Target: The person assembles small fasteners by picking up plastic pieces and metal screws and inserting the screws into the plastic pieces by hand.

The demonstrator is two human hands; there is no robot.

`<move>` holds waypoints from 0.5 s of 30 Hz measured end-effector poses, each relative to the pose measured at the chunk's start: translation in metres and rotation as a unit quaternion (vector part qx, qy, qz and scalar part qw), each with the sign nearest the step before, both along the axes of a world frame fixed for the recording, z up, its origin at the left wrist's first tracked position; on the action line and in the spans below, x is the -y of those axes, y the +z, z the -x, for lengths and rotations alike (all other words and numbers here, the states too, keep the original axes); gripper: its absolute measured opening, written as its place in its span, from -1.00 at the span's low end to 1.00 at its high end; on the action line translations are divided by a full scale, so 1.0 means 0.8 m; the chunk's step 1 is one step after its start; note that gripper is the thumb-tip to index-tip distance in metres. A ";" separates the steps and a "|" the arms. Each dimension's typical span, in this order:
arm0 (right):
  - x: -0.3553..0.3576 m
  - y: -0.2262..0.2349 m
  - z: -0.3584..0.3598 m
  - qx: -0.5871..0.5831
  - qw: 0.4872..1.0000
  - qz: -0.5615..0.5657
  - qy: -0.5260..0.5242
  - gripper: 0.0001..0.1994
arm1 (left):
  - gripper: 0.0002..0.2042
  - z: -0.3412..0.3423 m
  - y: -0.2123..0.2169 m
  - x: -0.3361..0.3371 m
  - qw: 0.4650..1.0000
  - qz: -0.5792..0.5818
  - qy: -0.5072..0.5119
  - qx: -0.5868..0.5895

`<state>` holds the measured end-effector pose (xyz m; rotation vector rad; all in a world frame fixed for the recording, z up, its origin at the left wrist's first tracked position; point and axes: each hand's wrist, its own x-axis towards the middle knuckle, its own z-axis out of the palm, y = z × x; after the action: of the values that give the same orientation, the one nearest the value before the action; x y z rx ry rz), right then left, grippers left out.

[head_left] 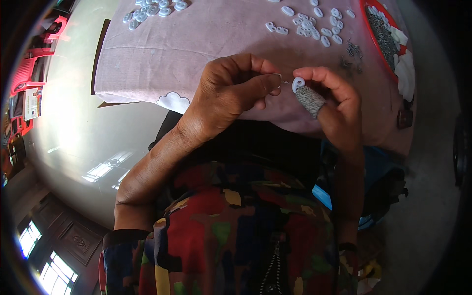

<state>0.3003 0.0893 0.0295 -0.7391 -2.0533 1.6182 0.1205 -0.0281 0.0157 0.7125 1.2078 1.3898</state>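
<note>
My left hand (231, 91) pinches a small thin metal piece (285, 82) between thumb and forefinger. Its shaft looks ridged, like a screw or spring; I cannot tell which. Something pale shows at the fingertips, partly hidden. Just to the right, my right hand (339, 96) grips a white oval plastic piece (298, 85) with a hole in it. A grey knitted finger cover (309, 101) is on the right thumb. The metal piece points at the white piece, with a narrow gap between them. Both hands are above the near part of the pink cloth (162, 64).
Several white oval pieces lie in a group (307, 25) at the far right and another (147, 11) at the far left. Loose metal bits (353, 49) lie near a red basin (378, 44) full of metal pieces. White cloth (405, 73) hangs over its edge. Red chairs (23, 73) stand far left.
</note>
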 end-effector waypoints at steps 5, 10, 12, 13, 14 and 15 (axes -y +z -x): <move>-0.012 -0.008 0.000 0.128 0.963 -0.235 -0.010 -0.65 | -0.84 0.002 0.002 -0.001 0.999 0.033 0.001 0.041; -0.006 0.014 0.007 0.044 0.956 -0.290 0.004 -0.69 | -0.84 0.002 0.004 0.000 0.999 0.037 -0.003 0.034; 0.000 0.016 0.012 0.030 0.956 -0.292 0.019 -0.71 | -0.83 0.001 0.004 0.001 0.999 0.036 -0.005 0.038; 0.002 0.016 0.014 0.014 0.955 -0.295 0.034 -0.73 | -0.83 0.001 0.004 0.001 0.998 0.037 -0.005 0.042; 0.002 0.015 0.016 0.014 0.955 -0.296 0.034 -0.73 | -0.83 0.001 0.004 0.000 0.998 0.037 -0.004 0.046; 0.002 0.012 0.017 0.011 0.950 -0.312 0.032 -0.74 | -0.83 0.001 0.004 -0.001 0.998 0.036 -0.004 0.046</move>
<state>0.2871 0.0873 0.0393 -0.4604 -2.4250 0.8860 0.1194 -0.0274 0.0188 0.5976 1.1755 1.3513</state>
